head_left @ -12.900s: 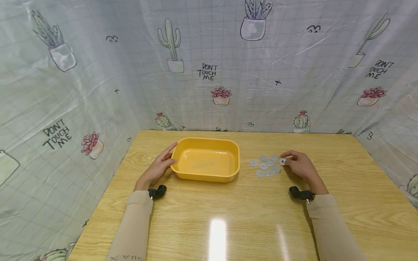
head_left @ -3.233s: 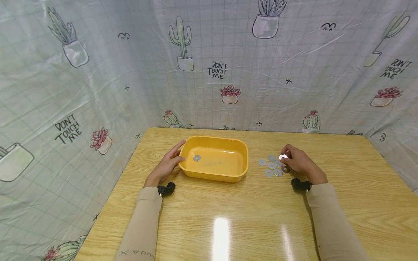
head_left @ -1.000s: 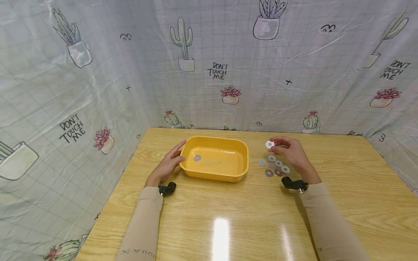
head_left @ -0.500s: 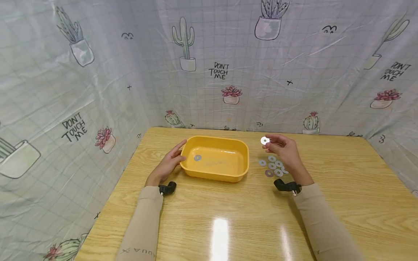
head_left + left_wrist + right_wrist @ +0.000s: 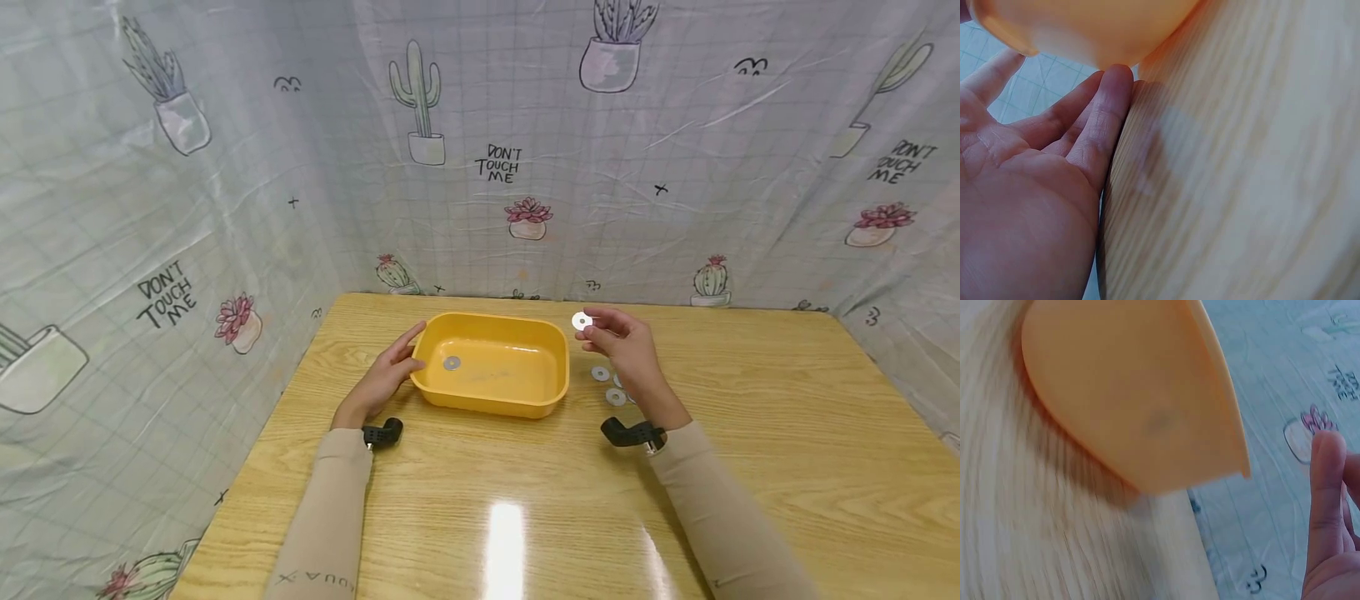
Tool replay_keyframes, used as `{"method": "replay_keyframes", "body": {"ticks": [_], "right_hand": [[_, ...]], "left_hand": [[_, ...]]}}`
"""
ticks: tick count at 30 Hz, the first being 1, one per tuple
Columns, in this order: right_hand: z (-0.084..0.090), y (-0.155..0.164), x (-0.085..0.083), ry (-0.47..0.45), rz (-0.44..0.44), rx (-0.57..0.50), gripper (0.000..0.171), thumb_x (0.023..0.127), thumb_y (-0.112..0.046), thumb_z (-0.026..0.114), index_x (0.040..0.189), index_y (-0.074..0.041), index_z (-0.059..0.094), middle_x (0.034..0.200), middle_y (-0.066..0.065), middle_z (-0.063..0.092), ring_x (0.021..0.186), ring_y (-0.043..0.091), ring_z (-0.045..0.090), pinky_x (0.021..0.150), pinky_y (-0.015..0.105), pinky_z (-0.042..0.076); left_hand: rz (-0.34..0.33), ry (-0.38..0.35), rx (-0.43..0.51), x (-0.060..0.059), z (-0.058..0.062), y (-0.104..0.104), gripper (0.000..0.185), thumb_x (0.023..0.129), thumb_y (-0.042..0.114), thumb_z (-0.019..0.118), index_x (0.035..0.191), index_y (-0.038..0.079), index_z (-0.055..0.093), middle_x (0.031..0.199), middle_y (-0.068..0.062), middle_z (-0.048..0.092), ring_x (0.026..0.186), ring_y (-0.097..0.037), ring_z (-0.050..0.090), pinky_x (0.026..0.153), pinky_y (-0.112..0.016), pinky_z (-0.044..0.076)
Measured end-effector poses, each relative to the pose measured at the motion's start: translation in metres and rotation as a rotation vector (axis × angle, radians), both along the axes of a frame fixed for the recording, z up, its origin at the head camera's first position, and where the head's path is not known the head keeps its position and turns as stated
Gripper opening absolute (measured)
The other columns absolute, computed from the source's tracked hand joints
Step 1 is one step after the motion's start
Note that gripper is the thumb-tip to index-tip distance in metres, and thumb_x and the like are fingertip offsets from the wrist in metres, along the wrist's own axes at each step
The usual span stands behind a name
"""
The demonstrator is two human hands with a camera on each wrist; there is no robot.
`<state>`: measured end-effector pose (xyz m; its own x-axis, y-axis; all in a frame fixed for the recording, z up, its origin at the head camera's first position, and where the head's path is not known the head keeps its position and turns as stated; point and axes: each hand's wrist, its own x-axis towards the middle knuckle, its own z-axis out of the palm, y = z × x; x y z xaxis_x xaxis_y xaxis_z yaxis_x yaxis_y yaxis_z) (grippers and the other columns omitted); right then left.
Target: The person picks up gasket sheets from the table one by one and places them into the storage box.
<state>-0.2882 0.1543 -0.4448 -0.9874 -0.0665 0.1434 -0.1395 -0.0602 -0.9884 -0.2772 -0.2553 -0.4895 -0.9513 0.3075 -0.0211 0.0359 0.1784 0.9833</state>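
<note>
My right hand (image 5: pixel 626 346) pinches a flat metal washer (image 5: pixel 581 321) between thumb and fingertips, raised above the table just right of the yellow plastic tub (image 5: pixel 491 407). In the right wrist view the thumb and fingers (image 5: pixel 1327 456) stand upright at the right edge, hiding the washer. My left hand (image 5: pixel 382 379) rests against the tub's left end, thumb at the rim. The left wrist view shows its fairly straight fingers (image 5: pixel 1100 119) touching the tub's outer wall (image 5: pixel 1110 31). Inside the tub, at the left, lies one washer (image 5: pixel 452 363).
Several loose washers (image 5: pixel 616 397) lie on the wooden table (image 5: pixel 450 500) right of the tub, partly hidden by my right hand and wrist. A cactus-print cloth (image 5: pixel 337 167) hangs behind and along the left side of the table.
One washer has come into the tub since the earliest frame. My right hand has lifted another from the group and moved it left, up to the tub's right side. The left hand stays put.
</note>
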Motion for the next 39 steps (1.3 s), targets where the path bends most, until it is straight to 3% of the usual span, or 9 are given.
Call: {"method": "replay_keyframes", "body": {"ticks": [8, 14, 22, 33, 39], "right_hand": [[0.005, -0.032, 0.001, -0.055, -0.007, -0.063, 0.042, 0.098, -0.003, 0.066, 0.138, 0.004, 0.059, 0.095, -0.001, 0.066, 0.086, 0.006, 0.074, 0.079, 0.020, 0.060], [0.012, -0.063, 0.003, -0.070, 0.005, -0.112, 0.041, 0.098, -0.001, 0.065, 0.138, 0.004, 0.059, 0.096, 0.000, 0.065, 0.085, 0.008, 0.074, 0.078, 0.021, 0.060], [0.018, -0.098, 0.001, -0.074, 0.018, -0.163, 0.036, 0.097, 0.001, 0.065, 0.133, 0.001, 0.064, 0.099, 0.007, 0.064, 0.084, 0.009, 0.074, 0.076, 0.023, 0.060], [0.015, -0.131, -0.010, -0.164, -0.033, -0.207, 0.038, 0.096, 0.001, 0.066, 0.134, -0.001, 0.065, 0.097, 0.005, 0.063, 0.083, 0.011, 0.074, 0.075, 0.022, 0.060], [0.012, -0.146, -0.014, -0.222, -0.048, -0.224, 0.032, 0.097, 0.001, 0.065, 0.129, -0.004, 0.067, 0.096, 0.006, 0.066, 0.083, 0.013, 0.073, 0.076, 0.022, 0.060]], "left_hand": [[0.011, -0.005, -0.008, 0.002, 0.000, -0.003, 0.066, 0.105, 0.018, 0.054, 0.161, 0.041, 0.028, 0.166, -0.013, 0.031, 0.144, -0.036, 0.045, 0.107, -0.044, 0.049], [0.005, 0.000, -0.009, 0.005, -0.002, -0.005, 0.068, 0.105, 0.019, 0.053, 0.164, 0.036, 0.024, 0.165, -0.014, 0.033, 0.141, -0.037, 0.048, 0.103, -0.038, 0.051], [0.006, 0.003, 0.013, 0.003, -0.003, -0.002, 0.068, 0.105, 0.017, 0.053, 0.163, 0.036, 0.025, 0.161, -0.017, 0.038, 0.135, -0.033, 0.052, 0.099, -0.032, 0.052], [0.002, -0.001, 0.016, 0.001, 0.000, 0.001, 0.067, 0.105, 0.014, 0.052, 0.163, 0.037, 0.026, 0.160, -0.018, 0.039, 0.137, -0.039, 0.051, 0.098, -0.032, 0.053], [0.007, -0.005, 0.005, -0.002, -0.002, 0.000, 0.067, 0.105, 0.015, 0.053, 0.162, 0.039, 0.027, 0.160, -0.019, 0.039, 0.136, -0.038, 0.051, 0.103, -0.038, 0.050]]}}
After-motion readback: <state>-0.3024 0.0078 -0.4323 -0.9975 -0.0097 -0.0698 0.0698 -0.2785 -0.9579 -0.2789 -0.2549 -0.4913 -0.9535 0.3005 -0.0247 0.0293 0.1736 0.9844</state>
